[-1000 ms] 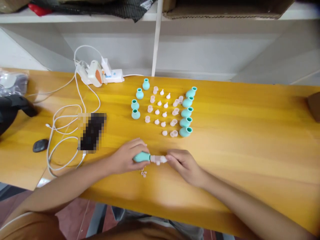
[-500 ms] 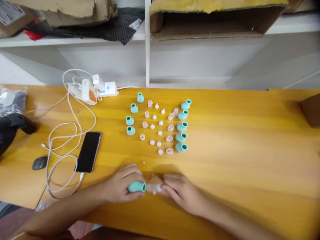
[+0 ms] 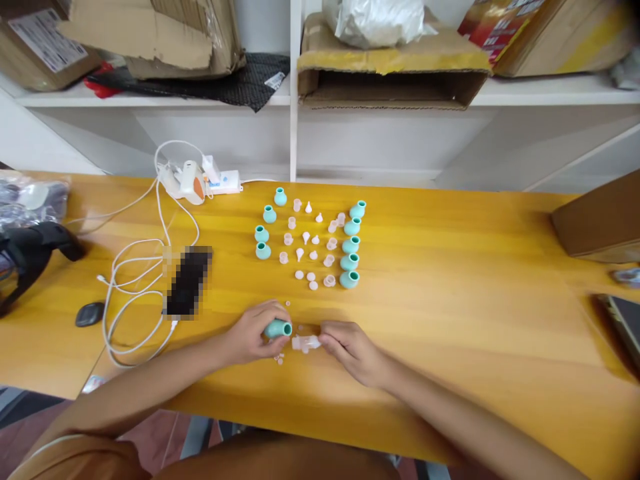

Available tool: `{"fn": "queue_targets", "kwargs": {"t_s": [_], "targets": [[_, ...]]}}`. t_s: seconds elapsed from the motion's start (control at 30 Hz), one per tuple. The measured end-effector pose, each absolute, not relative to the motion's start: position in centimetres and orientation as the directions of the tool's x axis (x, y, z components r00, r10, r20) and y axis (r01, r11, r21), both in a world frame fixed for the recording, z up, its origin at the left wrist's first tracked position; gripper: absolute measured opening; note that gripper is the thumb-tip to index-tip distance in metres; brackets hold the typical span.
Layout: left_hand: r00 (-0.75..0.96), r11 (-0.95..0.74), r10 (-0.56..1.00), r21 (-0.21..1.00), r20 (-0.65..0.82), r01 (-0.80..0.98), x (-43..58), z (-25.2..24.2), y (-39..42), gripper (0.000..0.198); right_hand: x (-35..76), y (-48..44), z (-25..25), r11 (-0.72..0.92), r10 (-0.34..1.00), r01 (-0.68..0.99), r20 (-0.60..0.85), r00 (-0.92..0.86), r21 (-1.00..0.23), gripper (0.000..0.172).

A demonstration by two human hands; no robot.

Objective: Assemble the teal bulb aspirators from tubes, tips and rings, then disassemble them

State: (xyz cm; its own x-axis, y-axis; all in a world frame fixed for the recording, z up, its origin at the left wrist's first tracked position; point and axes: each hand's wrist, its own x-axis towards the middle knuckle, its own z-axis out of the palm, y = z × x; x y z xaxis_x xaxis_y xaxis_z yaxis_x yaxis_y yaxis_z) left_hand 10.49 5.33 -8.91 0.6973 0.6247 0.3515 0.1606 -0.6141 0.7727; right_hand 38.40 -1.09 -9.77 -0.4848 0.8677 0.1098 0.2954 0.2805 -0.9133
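My left hand (image 3: 260, 333) is wrapped round a teal rubber bulb (image 3: 277, 329), its opening turned to the right. Facing that opening, my right hand (image 3: 353, 350) pinches a small clear plastic piece (image 3: 306, 343); a small gap separates it from the bulb. A few tiny pale bits (image 3: 279, 359) lie by my left hand. Ahead of my hands stand two columns of teal bulbs, one on the left (image 3: 262, 251) and one on the right (image 3: 350, 262). Between them lie clear plastic cups (image 3: 329, 281) and several small white pieces (image 3: 311, 277), some with pointed stems.
A phone (image 3: 189, 283), white cables (image 3: 114, 300), a power strip (image 3: 227, 182) and a black mouse (image 3: 90, 314) are on the left. Behind the table is a white shelf (image 3: 265, 101) with cardboard boxes. Another box (image 3: 600, 223) stands at the right, near a dark flat object (image 3: 620, 327).
The view has tilted upward and shows more of the shelf and the right side. My hands still hold the bulb and the clear piece close together, with the piece slightly apart from the bulb.
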Motion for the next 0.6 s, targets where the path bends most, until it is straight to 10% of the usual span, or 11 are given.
{"fn": "queue_targets", "kwargs": {"t_s": [0.43,0.6], "targets": [[0.653,-0.577,0.720,0.725,0.235,0.376,7.7,-4.5,0.9,0.014,41.6,-3.7,-8.8,0.251,0.937,0.569,0.050,-0.345,-0.783,0.051],[0.704,-0.351,0.676,0.745,-0.218,0.567,-0.7,-1.2,-8.4,0.025,44.0,-5.4,-9.4,0.265,0.961,0.813,0.076,-0.265,-0.518,0.049]]}}
